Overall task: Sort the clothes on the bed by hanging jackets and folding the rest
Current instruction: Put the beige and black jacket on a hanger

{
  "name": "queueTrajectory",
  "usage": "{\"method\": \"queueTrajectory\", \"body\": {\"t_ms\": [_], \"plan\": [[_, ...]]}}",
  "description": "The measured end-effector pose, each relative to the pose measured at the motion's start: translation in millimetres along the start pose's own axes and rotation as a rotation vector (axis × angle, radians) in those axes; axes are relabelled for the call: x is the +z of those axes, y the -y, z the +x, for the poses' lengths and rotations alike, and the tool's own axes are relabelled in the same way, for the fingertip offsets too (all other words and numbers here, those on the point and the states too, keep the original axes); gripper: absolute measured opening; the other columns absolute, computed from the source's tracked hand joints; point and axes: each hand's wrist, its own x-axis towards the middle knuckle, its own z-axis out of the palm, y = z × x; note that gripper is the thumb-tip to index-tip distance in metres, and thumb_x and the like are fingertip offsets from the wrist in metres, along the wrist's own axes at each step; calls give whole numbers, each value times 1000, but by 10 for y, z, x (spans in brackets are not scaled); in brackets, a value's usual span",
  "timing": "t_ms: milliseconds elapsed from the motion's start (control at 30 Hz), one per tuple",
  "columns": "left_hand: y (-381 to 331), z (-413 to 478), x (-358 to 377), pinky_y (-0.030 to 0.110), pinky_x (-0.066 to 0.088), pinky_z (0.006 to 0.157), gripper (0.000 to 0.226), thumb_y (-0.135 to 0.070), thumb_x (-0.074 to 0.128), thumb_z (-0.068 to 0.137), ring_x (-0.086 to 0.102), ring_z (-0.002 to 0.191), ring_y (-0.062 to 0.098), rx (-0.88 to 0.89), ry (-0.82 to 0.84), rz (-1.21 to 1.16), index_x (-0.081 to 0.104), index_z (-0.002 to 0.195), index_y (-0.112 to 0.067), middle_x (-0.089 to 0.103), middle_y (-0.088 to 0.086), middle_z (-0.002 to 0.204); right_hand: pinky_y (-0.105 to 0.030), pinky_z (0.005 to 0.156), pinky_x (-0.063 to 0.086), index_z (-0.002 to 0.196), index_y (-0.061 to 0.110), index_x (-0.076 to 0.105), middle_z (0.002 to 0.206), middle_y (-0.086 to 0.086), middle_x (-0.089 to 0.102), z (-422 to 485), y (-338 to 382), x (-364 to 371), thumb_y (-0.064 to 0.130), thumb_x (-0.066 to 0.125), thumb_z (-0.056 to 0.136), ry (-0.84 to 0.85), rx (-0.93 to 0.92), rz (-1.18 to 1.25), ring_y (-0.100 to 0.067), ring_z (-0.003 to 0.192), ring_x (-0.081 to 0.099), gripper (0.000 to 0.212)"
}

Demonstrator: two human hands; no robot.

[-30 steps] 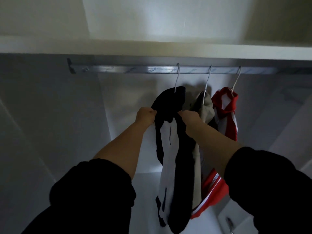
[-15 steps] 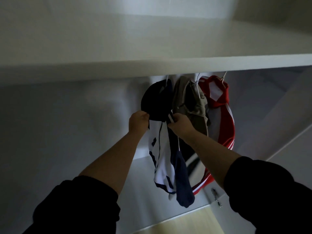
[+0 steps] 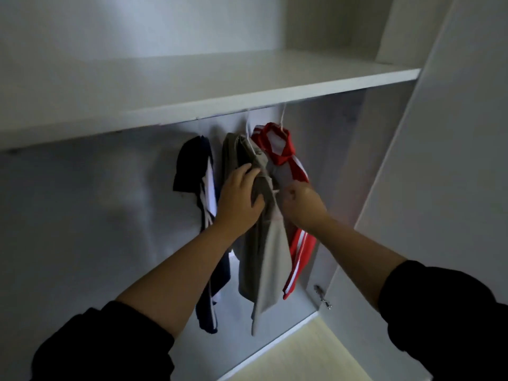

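Note:
Three jackets hang side by side inside a white wardrobe, under its shelf [image 3: 209,86]. On the left is a navy and white jacket [image 3: 202,188]. A grey-beige jacket [image 3: 264,259] hangs in the middle. The right one is a red and white jacket [image 3: 286,152]. My left hand [image 3: 239,199] grips the front of the grey-beige jacket near its collar. My right hand [image 3: 301,202] pinches the same jacket's other front edge. The hanging rail is hidden behind the shelf; only white hanger hooks [image 3: 281,116] show.
The wardrobe's right side panel [image 3: 439,160] stands close to my right arm, with a metal hinge [image 3: 321,296] low on it. Pale wooden floor [image 3: 302,353] shows below the wardrobe's bottom edge. To the left of the jackets is the bare back wall.
Both hands left the navy and white jacket and moved right onto the grey-beige jacket. The view dropped, so the shelf now hides the rail.

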Motion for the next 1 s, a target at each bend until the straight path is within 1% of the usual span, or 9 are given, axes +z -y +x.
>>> {"method": "queueTrajectory", "body": {"t_ms": [67,133,233,367,500,633,833,933,1000], "plan": [[-474,-85,172,47,32,111,57,-18,60,85,34,136,31,91,51,45,44,139,-7,36,14,148,-32,90,42,120,1,58,122,-18,54,-333,-304,-390,5,55,85,-82,15,-88,-33,113,51,35],[-999,-247,393,47,29,113,60,-20,58,86,30,139,32,174,97,67,40,142,-9,33,15,151,-36,99,39,127,4,53,130,-16,48,-769,-632,-818,7,55,85,-148,74,-178,-32,121,44,42],[-1875,-523,775,47,27,112,62,-20,57,85,30,139,35,354,177,48,40,143,-8,32,18,151,-39,104,35,130,4,50,135,-15,45,-1546,-1140,-1491,4,54,82,-262,95,-350,-33,125,39,48],[-3158,-864,1299,54,32,109,64,-17,63,82,32,138,38,577,258,-79,42,141,-3,33,23,149,-41,105,32,129,3,52,139,-17,44,-2696,-1771,-2351,4,57,81,-409,219,-547,-35,128,39,48],[-4410,-1374,1833,51,28,113,65,-24,58,88,21,143,32,739,329,-180,33,146,-9,24,17,155,-37,110,27,132,7,49,143,-13,41,-3898,-2309,-3013,7,54,85,-524,428,-639,-30,134,34,47],[-5550,-1987,2245,48,11,118,71,-37,48,95,-1,148,27,894,440,-231,11,153,-18,1,10,160,-38,112,28,134,9,46,144,-12,41,-5025,-2671,-3495,14,53,89,-651,644,-722,-28,134,35,46],[-7088,-2887,2569,49,3,115,72,-41,44,94,-4,148,28,1179,506,-375,9,153,-20,-1,10,161,-40,114,23,136,9,42,147,-12,37,-6491,-3012,-4019,17,53,89,-765,981,-769,-28,136,32,49],[-7867,-3425,2685,48,-1,115,75,-48,39,93,-10,147,28,1299,541,-421,1,153,-24,-8,8,161,-39,116,16,138,10,40,148,-11,34,-7264,-3168,-4275,20,52,89,-803,1149,-836,-27,137,28,51],[-8336,-3768,2764,49,0,115,77,-51,39,93,-11,147,28,1358,583,-464,-5,152,-28,-12,7,160,-41,118,11,140,11,36,150,-10,30,-7754,-3251,-4427,24,51,91,-800,1268,-870,-26,140,23,53]]}}
